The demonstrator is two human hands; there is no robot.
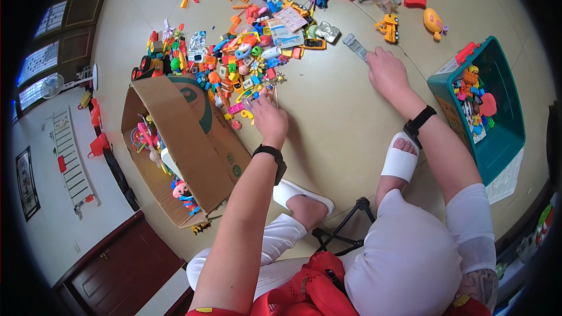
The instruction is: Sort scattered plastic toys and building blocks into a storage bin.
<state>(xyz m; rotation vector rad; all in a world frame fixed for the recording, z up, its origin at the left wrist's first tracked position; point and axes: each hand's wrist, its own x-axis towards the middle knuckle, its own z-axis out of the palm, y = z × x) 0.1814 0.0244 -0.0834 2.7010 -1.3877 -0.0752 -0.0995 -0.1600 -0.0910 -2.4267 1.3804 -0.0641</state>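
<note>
My right hand (387, 73) pinches one end of a flat grey plastic toy piece (354, 46), held over the tiled floor to the right of a toy pile. My left hand (269, 116) reaches to the near edge of the pile of small toys (237, 68). Its fingertips are by a small clear piece (247, 104) and a pink brick (235, 108); whether they grip anything is hidden. A gold star-shaped toy (276, 78) lies just beyond that hand. Further back in the pile, a white and blue printed card (285, 34) rests on other toys.
A large cardboard box (197, 140) holding toys stands at left. On the right, a teal plastic bin (505, 140) contains several toys. A yellow toy truck (388, 28) and an orange toy (433, 22) lie beyond my right hand. Black folding stool legs (342, 226) show between my feet.
</note>
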